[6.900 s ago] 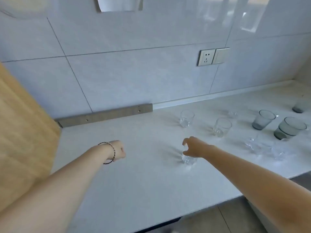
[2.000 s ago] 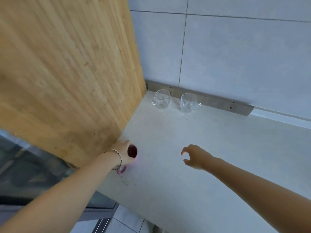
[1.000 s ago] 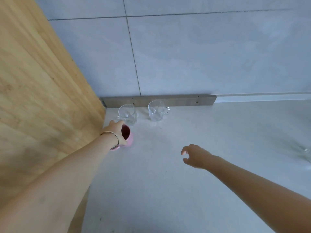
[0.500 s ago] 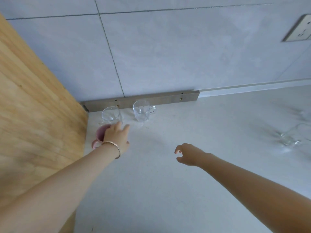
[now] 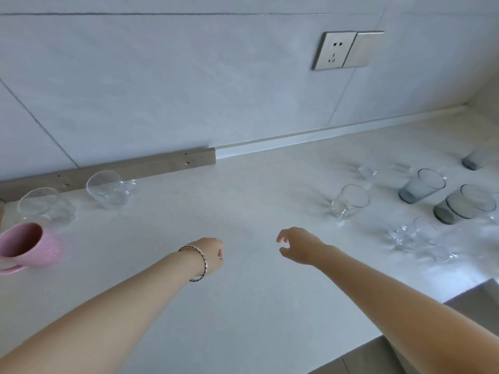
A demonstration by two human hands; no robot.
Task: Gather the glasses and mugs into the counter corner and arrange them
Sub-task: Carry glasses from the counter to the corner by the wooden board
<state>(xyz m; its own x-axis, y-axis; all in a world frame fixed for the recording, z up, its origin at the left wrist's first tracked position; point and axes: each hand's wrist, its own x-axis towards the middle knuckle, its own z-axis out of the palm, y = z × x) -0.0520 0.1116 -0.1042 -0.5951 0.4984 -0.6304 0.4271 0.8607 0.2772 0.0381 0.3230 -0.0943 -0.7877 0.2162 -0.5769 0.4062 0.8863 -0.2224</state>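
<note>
A pink mug [image 5: 25, 245] stands at the far left of the white counter [image 5: 243, 306], in front of two clear glass mugs [image 5: 44, 207] [image 5: 108, 188] by the back wall. My left hand [image 5: 212, 253] hovers mid-counter with curled fingers, holding nothing. My right hand [image 5: 297, 245] hangs beside it, fingers loosely curled and empty. To the right stand a clear glass [image 5: 349, 202], two grey tumblers [image 5: 422, 188] [image 5: 465, 207], low clear glasses [image 5: 415, 236] and a further grey glass [image 5: 475, 160].
A metal strip [image 5: 135, 168] runs along the wall base behind the corner mugs. A wall socket and switch [image 5: 348, 49] sit on the tiled wall. The counter's front edge steps back at the lower right [image 5: 486, 282].
My left hand has let go of the pink mug by the clear mugs and drawn back to mid-counter. The view has swung right, bringing the scattered glasses into sight.
</note>
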